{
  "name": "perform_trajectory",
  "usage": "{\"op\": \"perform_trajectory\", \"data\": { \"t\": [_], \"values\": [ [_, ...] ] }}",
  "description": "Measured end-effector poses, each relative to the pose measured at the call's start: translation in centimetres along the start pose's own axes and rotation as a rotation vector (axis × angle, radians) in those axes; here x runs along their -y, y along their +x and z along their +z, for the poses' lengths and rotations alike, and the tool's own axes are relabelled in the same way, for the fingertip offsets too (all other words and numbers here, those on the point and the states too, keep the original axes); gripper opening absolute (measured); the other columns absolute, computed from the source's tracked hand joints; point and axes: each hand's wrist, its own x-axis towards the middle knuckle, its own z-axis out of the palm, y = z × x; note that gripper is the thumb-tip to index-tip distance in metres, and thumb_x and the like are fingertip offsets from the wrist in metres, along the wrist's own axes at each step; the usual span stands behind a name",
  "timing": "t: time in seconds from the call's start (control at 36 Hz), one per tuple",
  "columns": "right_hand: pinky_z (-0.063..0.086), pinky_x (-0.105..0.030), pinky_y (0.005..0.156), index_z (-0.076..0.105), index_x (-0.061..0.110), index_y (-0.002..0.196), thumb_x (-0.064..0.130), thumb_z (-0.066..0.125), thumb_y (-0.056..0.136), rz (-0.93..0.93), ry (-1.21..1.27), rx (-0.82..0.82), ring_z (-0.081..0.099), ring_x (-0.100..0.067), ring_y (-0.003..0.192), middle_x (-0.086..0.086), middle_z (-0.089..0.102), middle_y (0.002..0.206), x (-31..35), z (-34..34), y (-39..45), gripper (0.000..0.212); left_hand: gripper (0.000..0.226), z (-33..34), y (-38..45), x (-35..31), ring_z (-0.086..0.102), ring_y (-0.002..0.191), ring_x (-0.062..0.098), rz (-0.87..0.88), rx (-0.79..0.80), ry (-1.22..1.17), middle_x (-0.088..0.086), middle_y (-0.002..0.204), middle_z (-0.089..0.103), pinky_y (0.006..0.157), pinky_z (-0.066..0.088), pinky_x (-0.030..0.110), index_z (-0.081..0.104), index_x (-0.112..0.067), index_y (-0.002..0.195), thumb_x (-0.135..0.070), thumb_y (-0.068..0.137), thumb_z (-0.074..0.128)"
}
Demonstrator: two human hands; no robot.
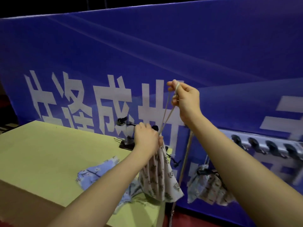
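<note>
Forearms: left forearm (98,185) crosses above the table (41,153); right forearm (237,161) passes in front of the hook rail (270,143).
Drawstring bag (159,177): leaf-print cloth, held in the air at the table's right end, neck gathered, body fanning out below.
Left hand (146,136): clenched round the gathered neck.
Right hand (186,99): raised above the bag, pinching the drawstring (165,112), which loops over its fingers; both strands run taut down to the neck.
Risk, cord: a hard pull could slip the loop off the fingers or jam the bunched cloth unevenly.
Risk, grip: if the left hand loosens, the bag would swing on the cord toward the thin rod (185,158) just beside it.
Risk, snag: black clips and cords (126,141) lie on the table behind the left hand; a trailing strand could catch there.
Edges: table corner under the bag; blue banner (147,54) close behind.
Neighbours: blue floral pouch (96,174) lies flat on the table; another printed bag (208,185) hangs below the rail.
Open room: upward and toward the camera; rail hooks to the right look free.
</note>
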Motion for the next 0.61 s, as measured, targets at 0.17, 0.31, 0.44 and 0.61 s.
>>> {"op": "perform_trajectory", "data": {
  "t": [0.17,0.31,0.44,0.61],
  "values": [
    [0.036,-0.017,0.042,0.069,0.004,0.092,0.015,0.051,0.097,0.056,-0.141,0.037,0.038,-0.004,0.043,-0.003,0.059,0.074,-0.1,-7.8,-2.7,0.021,0.043,-0.9,-1.0,-8.2,0.063,0.094,0.022,0.058,0.185,-0.063,0.001,0.105,0.064,0.062,0.032,0.025,0.060,-0.017,0.109,-0.050,0.096,0.037],
    [0.027,-0.019,0.042,0.067,0.008,0.086,0.001,0.043,0.092,0.208,-0.182,0.048,0.032,-0.009,0.039,0.003,0.047,0.052,-1.9,-12.7,-4.8,0.026,0.063,0.2,-1.8,-13.7,0.063,0.100,0.025,0.125,0.311,-0.158,0.007,0.111,0.061,0.067,0.041,0.030,0.056,-0.013,0.116,-0.066,0.089,0.036],
    [0.025,-0.019,0.042,0.063,0.006,0.081,-0.004,0.048,0.086,0.337,-0.344,0.088,0.029,-0.006,0.036,0.005,0.037,0.045,-4.7,-17.9,-7.2,0.019,0.056,1.3,-2.4,-17.5,0.062,0.099,0.030,0.160,0.423,-0.604,0.012,0.105,0.063,0.076,0.049,0.037,0.060,-0.013,0.103,-0.064,0.086,0.046],
    [0.022,-0.019,0.038,0.060,0.008,0.068,-0.003,0.047,0.086,0.455,-0.384,0.030,0.032,-0.007,0.034,0.009,0.044,0.039,-6.3,-23.3,-9.0,0.025,0.027,1.2,-1.1,-21.3,0.063,0.094,0.024,0.222,0.439,-1.110,0.009,0.101,0.069,0.073,0.045,0.028,0.067,-0.013,0.107,-0.032,0.091,0.057]
  ]
}}
